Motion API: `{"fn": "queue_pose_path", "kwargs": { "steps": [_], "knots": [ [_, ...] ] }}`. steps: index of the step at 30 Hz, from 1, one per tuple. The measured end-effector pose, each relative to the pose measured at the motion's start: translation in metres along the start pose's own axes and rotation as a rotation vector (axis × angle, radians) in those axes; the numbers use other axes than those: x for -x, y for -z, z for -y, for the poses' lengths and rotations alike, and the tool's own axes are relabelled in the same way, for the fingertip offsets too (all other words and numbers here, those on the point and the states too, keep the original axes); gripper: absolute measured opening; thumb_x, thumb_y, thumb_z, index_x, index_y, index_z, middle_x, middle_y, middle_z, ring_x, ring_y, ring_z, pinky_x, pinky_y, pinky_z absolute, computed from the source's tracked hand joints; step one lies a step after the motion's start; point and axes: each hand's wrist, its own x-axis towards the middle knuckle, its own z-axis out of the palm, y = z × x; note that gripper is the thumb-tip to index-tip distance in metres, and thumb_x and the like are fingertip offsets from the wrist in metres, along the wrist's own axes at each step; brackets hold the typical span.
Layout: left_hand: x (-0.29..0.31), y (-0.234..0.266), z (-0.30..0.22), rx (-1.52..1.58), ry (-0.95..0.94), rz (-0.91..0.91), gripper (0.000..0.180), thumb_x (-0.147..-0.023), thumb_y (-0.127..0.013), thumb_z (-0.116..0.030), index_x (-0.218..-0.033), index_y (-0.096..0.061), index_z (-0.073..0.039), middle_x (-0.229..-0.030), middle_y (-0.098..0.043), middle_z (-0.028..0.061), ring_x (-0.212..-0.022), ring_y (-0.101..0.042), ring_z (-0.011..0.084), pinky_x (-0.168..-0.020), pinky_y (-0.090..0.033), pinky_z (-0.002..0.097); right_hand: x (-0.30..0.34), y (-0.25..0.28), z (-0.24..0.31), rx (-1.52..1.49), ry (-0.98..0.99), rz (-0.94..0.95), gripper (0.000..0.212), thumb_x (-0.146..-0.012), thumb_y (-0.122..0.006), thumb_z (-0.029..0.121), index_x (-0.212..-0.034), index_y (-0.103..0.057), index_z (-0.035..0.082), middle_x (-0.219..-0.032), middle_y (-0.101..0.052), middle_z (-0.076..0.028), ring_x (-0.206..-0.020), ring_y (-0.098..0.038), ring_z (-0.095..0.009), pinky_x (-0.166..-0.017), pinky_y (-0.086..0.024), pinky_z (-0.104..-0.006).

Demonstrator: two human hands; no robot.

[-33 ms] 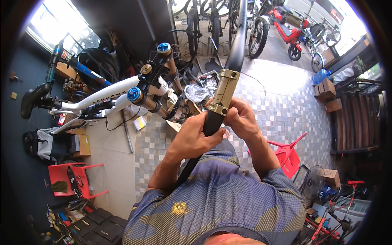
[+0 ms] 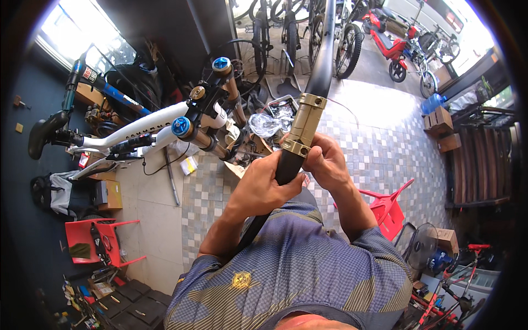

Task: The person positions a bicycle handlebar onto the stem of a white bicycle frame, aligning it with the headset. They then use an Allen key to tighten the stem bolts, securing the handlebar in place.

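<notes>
**Handlebar [image 2: 318,82] and gold clamp [image 2: 304,124] up in a two-handed hold!**

Head view, and here's the black handlebar, slanting above the tiled floor [image 2: 374,132]; the left hand [image 2: 257,187] is wrapped around it just below the gold clamp, thumb across the front; the right hand [image 2: 328,165] is curled in close, thumb pressed at the clamp's lower end, fingers partly hidden behind; over to the left, a white bike frame [image 2: 121,133] with a blue-capped fork [image 2: 206,143]; near that, a clear plastic bag [image 2: 264,125]; bicycles [image 2: 290,44] line the floor's far edge; a red chair [image 2: 93,242] sits toward its left edge.
</notes>
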Motion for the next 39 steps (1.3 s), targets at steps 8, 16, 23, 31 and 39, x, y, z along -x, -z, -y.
{"fn": "queue_pose_path", "kwargs": {
  "steps": [8,16,23,31,39],
  "knots": [
    [-0.005,-0.007,-0.002,-0.23,-0.095,-0.207,0.034,-0.082,-0.074,-0.028,-0.096,-0.058,-0.001,-0.069,-0.065,0.0181,-0.064,-0.068,0.0365,-0.06,-0.052,0.0437,-0.014,0.01,0.01,0.084,-0.001,0.029,0.07,-0.087,-0.076,0.049,-0.131,-0.059,-0.003,-0.114,-0.068,-0.01,-0.106,-0.065,-0.017,-0.094,-0.054,-0.0331],
    [0.001,-0.011,-0.007,-0.399,-0.19,-0.256,0.034,-0.081,-0.075,-0.029,-0.093,-0.057,-0.001,-0.067,-0.064,0.0171,-0.062,-0.067,0.0364,-0.058,-0.052,0.0448,-0.005,0.009,0.005,0.071,-0.108,-0.039,0.057,-0.092,-0.071,0.042,-0.124,-0.064,-0.004,-0.11,-0.069,-0.008,-0.099,-0.063,-0.013,-0.089,-0.052,-0.0282],
    [0.001,-0.007,-0.005,-0.22,-0.143,-0.133,0.029,-0.082,-0.073,-0.024,-0.093,-0.06,-0.001,-0.068,-0.064,0.0167,-0.062,-0.067,0.0359,-0.059,-0.052,0.0433,-0.006,0.007,-0.013,0.042,0.075,-0.018,0.062,-0.092,-0.068,0.051,-0.117,-0.066,-0.005,-0.104,-0.069,-0.007,-0.095,-0.062,-0.012,-0.084,-0.05,-0.026],
    [0.0,-0.007,-0.005,0.112,-0.075,-0.004,0.016,-0.081,-0.075,-0.008,-0.078,-0.062,0.0,-0.066,-0.06,0.0005,-0.06,-0.055,0.0063,-0.053,-0.043,0.0268,-0.012,0.018,-0.038,-0.046,0.207,0.003,0.08,-0.085,-0.068,0.063,-0.114,-0.063,-0.011,-0.094,-0.065,-0.017,-0.087,-0.063,-0.021,-0.075,-0.052,-0.0313],
    [-0.007,-0.004,0.016,0.578,0.088,0.321,0.016,-0.085,-0.073,-0.013,-0.078,-0.063,-0.002,-0.064,-0.058,-0.0034,-0.058,-0.053,0.0038,-0.052,-0.04,0.0229,-0.032,0.015,-0.039,0.051,0.418,0.082,0.077,-0.083,-0.064,0.069,-0.102,-0.064,-0.005,-0.09,-0.062,-0.015,-0.079,-0.057,-0.018,-0.069,-0.046,-0.0297]
  ]
}}
